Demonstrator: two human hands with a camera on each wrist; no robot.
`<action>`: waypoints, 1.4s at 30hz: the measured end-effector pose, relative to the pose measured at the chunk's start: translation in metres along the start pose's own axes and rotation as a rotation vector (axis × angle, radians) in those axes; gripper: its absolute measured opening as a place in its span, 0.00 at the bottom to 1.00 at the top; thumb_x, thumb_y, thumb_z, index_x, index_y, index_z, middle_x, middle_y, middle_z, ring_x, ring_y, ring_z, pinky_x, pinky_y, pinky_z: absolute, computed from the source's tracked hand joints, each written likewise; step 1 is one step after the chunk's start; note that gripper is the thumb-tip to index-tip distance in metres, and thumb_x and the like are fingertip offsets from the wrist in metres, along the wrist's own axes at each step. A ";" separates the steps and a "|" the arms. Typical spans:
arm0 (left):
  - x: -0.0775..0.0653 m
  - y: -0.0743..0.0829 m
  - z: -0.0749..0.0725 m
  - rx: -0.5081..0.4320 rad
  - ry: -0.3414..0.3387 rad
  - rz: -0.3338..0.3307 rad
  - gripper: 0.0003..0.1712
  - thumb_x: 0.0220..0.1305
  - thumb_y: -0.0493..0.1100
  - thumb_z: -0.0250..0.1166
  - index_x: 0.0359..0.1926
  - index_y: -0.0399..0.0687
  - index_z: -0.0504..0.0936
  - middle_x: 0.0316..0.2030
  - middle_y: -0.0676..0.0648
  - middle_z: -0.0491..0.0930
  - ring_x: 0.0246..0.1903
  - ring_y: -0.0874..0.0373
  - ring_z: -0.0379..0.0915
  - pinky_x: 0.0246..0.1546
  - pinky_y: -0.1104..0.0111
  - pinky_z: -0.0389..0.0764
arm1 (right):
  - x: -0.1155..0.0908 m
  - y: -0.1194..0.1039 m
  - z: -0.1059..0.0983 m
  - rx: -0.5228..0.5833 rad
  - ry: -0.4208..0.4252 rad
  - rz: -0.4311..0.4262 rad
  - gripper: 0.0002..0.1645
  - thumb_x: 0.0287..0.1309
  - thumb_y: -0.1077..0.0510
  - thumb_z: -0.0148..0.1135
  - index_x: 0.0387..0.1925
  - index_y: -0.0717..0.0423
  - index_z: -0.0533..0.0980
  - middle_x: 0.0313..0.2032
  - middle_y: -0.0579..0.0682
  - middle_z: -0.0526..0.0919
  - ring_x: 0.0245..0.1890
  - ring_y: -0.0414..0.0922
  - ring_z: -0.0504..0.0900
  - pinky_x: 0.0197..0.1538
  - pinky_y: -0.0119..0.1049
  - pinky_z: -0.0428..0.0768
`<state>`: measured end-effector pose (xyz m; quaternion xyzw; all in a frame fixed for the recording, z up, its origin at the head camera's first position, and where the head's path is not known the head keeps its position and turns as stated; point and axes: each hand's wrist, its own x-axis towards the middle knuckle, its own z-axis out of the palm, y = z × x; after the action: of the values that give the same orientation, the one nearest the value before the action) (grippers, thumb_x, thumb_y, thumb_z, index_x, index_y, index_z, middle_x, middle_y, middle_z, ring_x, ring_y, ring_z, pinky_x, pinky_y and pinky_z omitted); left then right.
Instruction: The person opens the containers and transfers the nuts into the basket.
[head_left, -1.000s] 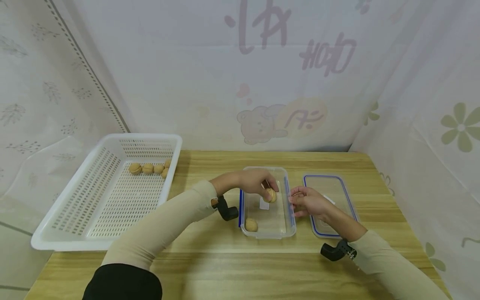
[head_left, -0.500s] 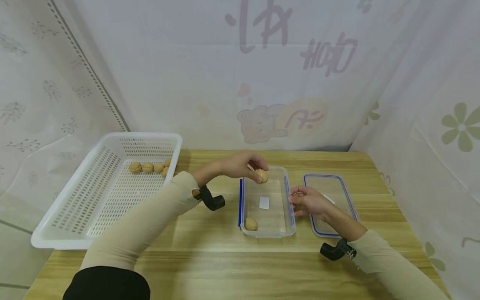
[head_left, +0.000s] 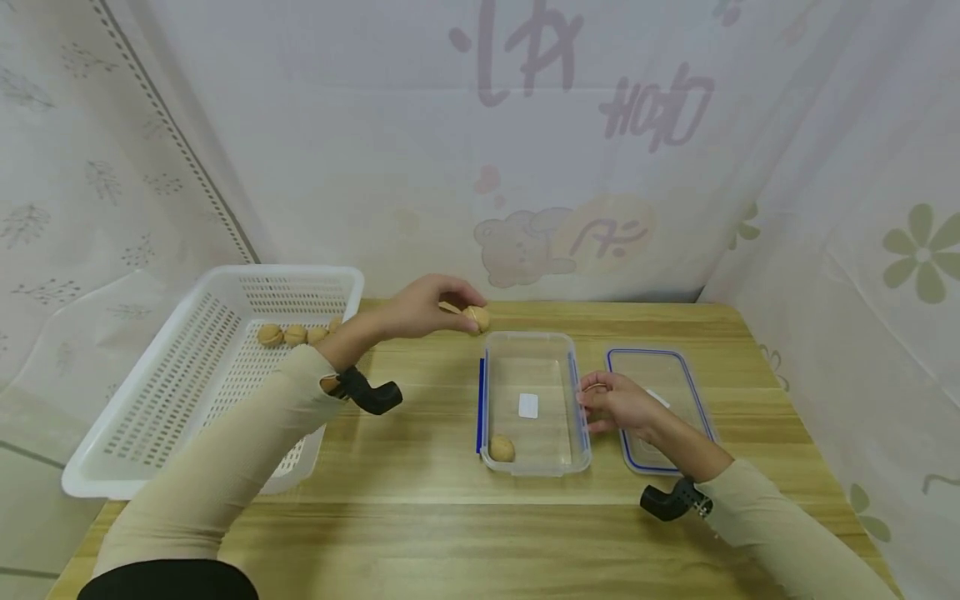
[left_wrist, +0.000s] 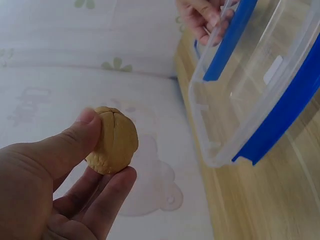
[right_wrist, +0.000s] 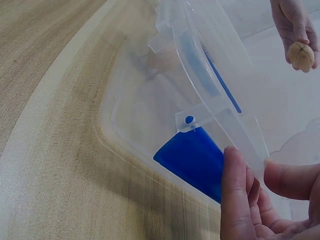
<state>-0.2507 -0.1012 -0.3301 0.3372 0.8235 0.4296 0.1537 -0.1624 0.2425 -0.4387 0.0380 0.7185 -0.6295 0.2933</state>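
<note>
My left hand point(head_left: 431, 307) pinches a walnut point(left_wrist: 115, 141) between thumb and fingers, in the air left of the clear plastic container's far end. The container point(head_left: 532, 468) has blue side clips point(right_wrist: 195, 157) and lies lidless on the table. Inside, a second walnut point(head_left: 502, 448) sits in the near left corner, beside a white label point(head_left: 528, 406). My right hand point(head_left: 618, 406) grips the container's right wall, thumb on one side of the rim and fingers by the blue clip.
A white perforated basket point(head_left: 172, 487) stands at the left, with several walnuts point(head_left: 271, 335) in its far right part, partly behind my left forearm. The clear lid with a blue seal point(head_left: 660, 358) lies right of the container. Printed curtains point(head_left: 420, 167) close off the back and sides.
My left hand has moved from inside the container up, away and to the left, carrying the walnut out over its far left corner. The right hand and container have stayed put.
</note>
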 end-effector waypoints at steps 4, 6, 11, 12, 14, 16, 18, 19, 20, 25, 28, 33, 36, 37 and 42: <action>-0.010 -0.002 -0.010 0.015 0.049 0.006 0.18 0.61 0.35 0.74 0.52 0.35 0.84 0.51 0.39 0.82 0.53 0.45 0.79 0.57 0.55 0.79 | 0.000 0.000 0.000 0.001 0.002 0.003 0.13 0.74 0.65 0.53 0.55 0.68 0.66 0.37 0.51 0.76 0.38 0.42 0.79 0.40 0.39 0.87; -0.015 -0.003 -0.015 0.013 0.068 0.004 0.18 0.61 0.35 0.74 0.52 0.34 0.84 0.51 0.39 0.82 0.52 0.45 0.79 0.57 0.55 0.79 | 0.000 0.000 0.000 0.001 -0.002 0.001 0.13 0.75 0.65 0.53 0.54 0.68 0.66 0.38 0.51 0.76 0.38 0.42 0.79 0.40 0.38 0.87; -0.029 -0.007 -0.026 0.001 0.093 -0.040 0.20 0.63 0.37 0.73 0.55 0.37 0.83 0.50 0.41 0.83 0.51 0.48 0.79 0.51 0.63 0.81 | 0.000 0.001 0.000 0.000 -0.008 -0.006 0.13 0.75 0.65 0.53 0.55 0.69 0.65 0.38 0.52 0.76 0.38 0.42 0.79 0.40 0.38 0.87; -0.032 -0.008 -0.029 0.002 0.097 -0.053 0.20 0.63 0.38 0.73 0.55 0.38 0.83 0.50 0.41 0.83 0.51 0.49 0.79 0.50 0.64 0.81 | 0.000 0.000 -0.001 0.001 -0.009 -0.006 0.13 0.75 0.65 0.53 0.55 0.69 0.65 0.38 0.52 0.76 0.38 0.42 0.79 0.40 0.38 0.87; -0.039 -0.011 -0.033 0.013 0.107 -0.074 0.21 0.64 0.39 0.72 0.57 0.39 0.82 0.51 0.42 0.82 0.51 0.50 0.79 0.48 0.67 0.80 | 0.000 0.000 -0.001 0.001 -0.009 -0.006 0.13 0.75 0.65 0.53 0.55 0.68 0.66 0.38 0.51 0.76 0.38 0.42 0.79 0.40 0.38 0.87; -0.046 -0.013 -0.038 0.029 0.118 -0.085 0.21 0.65 0.40 0.72 0.58 0.39 0.82 0.51 0.42 0.82 0.51 0.50 0.79 0.48 0.68 0.80 | 0.000 0.000 -0.001 0.000 -0.009 -0.006 0.14 0.75 0.64 0.53 0.55 0.68 0.66 0.38 0.51 0.77 0.38 0.42 0.79 0.41 0.38 0.87; -0.053 -0.014 -0.043 0.033 0.129 -0.099 0.21 0.66 0.40 0.71 0.58 0.39 0.81 0.53 0.42 0.82 0.52 0.50 0.79 0.49 0.68 0.80 | 0.000 0.000 -0.001 0.000 -0.007 -0.006 0.14 0.75 0.64 0.53 0.55 0.68 0.66 0.38 0.51 0.77 0.38 0.42 0.80 0.41 0.39 0.87; -0.056 -0.015 -0.045 0.032 0.136 -0.104 0.22 0.67 0.41 0.71 0.59 0.39 0.81 0.54 0.42 0.81 0.52 0.51 0.79 0.50 0.68 0.79 | 0.000 0.000 -0.001 0.000 -0.007 -0.006 0.14 0.75 0.64 0.53 0.55 0.68 0.66 0.38 0.51 0.77 0.39 0.42 0.80 0.41 0.39 0.87; -0.059 -0.016 -0.047 0.028 0.142 -0.113 0.22 0.67 0.41 0.71 0.59 0.39 0.81 0.54 0.42 0.81 0.53 0.51 0.78 0.50 0.68 0.79 | 0.001 0.000 -0.001 0.001 -0.008 -0.006 0.14 0.75 0.64 0.54 0.55 0.68 0.66 0.38 0.51 0.77 0.38 0.42 0.80 0.41 0.39 0.87; -0.074 -0.023 -0.056 0.002 0.188 -0.154 0.22 0.67 0.42 0.70 0.60 0.40 0.80 0.57 0.44 0.79 0.56 0.54 0.76 0.53 0.71 0.77 | 0.000 0.000 0.000 0.003 -0.014 -0.013 0.14 0.75 0.64 0.54 0.55 0.69 0.66 0.38 0.51 0.77 0.38 0.42 0.80 0.41 0.38 0.87; -0.083 -0.027 -0.060 0.012 0.215 -0.172 0.23 0.67 0.42 0.71 0.60 0.40 0.80 0.56 0.45 0.80 0.56 0.54 0.76 0.52 0.74 0.76 | -0.001 0.001 0.000 0.005 -0.016 -0.012 0.14 0.75 0.65 0.53 0.55 0.69 0.66 0.37 0.51 0.77 0.37 0.42 0.80 0.40 0.38 0.87; -0.099 -0.034 -0.066 0.044 0.250 -0.200 0.24 0.68 0.44 0.71 0.61 0.39 0.79 0.58 0.43 0.79 0.55 0.58 0.76 0.50 0.76 0.76 | -0.001 0.001 0.000 0.013 -0.020 -0.012 0.13 0.75 0.65 0.53 0.55 0.69 0.66 0.37 0.51 0.77 0.37 0.41 0.80 0.40 0.38 0.87; -0.109 -0.039 -0.070 0.033 0.261 -0.220 0.25 0.69 0.45 0.70 0.62 0.39 0.78 0.59 0.41 0.78 0.54 0.63 0.75 0.49 0.77 0.76 | -0.001 0.001 0.000 0.008 -0.020 -0.014 0.14 0.75 0.65 0.53 0.55 0.69 0.66 0.37 0.51 0.77 0.37 0.41 0.80 0.40 0.38 0.87; -0.113 -0.042 -0.072 0.026 0.261 -0.231 0.25 0.69 0.45 0.69 0.63 0.38 0.78 0.59 0.41 0.78 0.54 0.64 0.75 0.48 0.77 0.77 | 0.000 0.001 0.000 0.009 -0.015 -0.011 0.14 0.75 0.65 0.53 0.55 0.69 0.66 0.37 0.51 0.77 0.37 0.41 0.80 0.40 0.38 0.87; -0.130 -0.056 -0.077 0.049 0.272 -0.281 0.27 0.70 0.48 0.68 0.63 0.40 0.77 0.59 0.40 0.78 0.54 0.67 0.73 0.48 0.80 0.74 | 0.000 0.001 0.000 0.006 -0.011 -0.011 0.13 0.75 0.65 0.53 0.55 0.69 0.66 0.37 0.52 0.77 0.37 0.42 0.79 0.40 0.38 0.87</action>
<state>-0.2220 -0.2599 -0.3356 0.1611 0.8859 0.4254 0.0912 -0.1618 0.2430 -0.4390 0.0315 0.7152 -0.6335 0.2935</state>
